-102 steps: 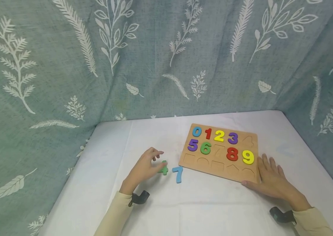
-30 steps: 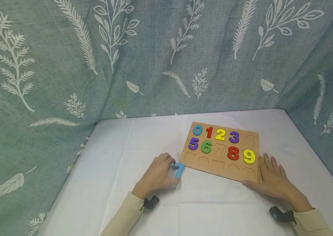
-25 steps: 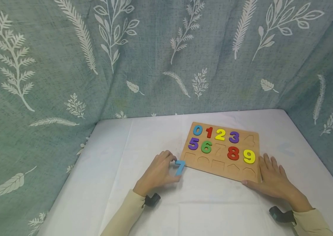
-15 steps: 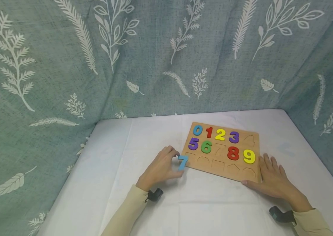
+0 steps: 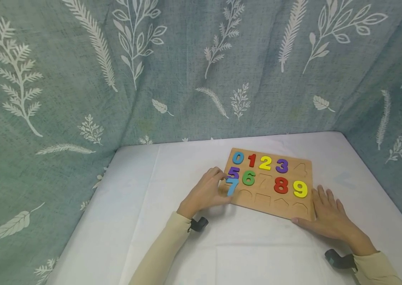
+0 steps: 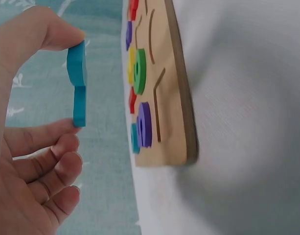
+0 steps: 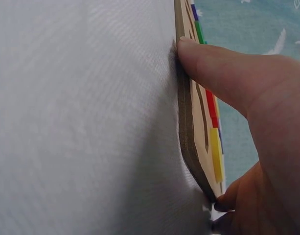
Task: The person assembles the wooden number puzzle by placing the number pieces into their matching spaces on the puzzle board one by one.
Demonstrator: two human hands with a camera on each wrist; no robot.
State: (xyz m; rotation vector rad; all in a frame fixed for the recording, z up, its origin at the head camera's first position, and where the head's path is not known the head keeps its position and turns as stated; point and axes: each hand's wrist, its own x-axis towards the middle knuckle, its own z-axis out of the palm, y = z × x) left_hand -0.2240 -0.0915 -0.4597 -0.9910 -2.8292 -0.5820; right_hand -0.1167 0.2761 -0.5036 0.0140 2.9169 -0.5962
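My left hand (image 5: 206,192) pinches a blue number 7 piece (image 5: 232,187) between thumb and fingertip. In the head view the 7 overlaps the left end of a wooden number puzzle board (image 5: 271,190), just below the purple 5 (image 5: 234,172). The left wrist view shows the blue 7 (image 6: 77,66) edge-on, apart from the board (image 6: 172,132). My right hand (image 5: 332,215) rests with straight fingers along the board's right edge, its thumb (image 7: 208,58) touching the near edge. Recesses for 4 and 7 lie bare. The green 4 seen earlier is out of sight.
Seated in the board are a blue 0 (image 5: 238,158), red 1, yellow 2, purple 3, green 6 (image 5: 249,178), red 8 and yellow 9 (image 5: 300,189). Its front row has bare shape outlines. A white cloth (image 5: 258,245) covers the table, and a leaf-patterned curtain (image 5: 186,79) stands behind.
My left hand went from above the green 4 to the blue 7, took hold of it, and carried it up and right over the board's left end. My right hand stays put.
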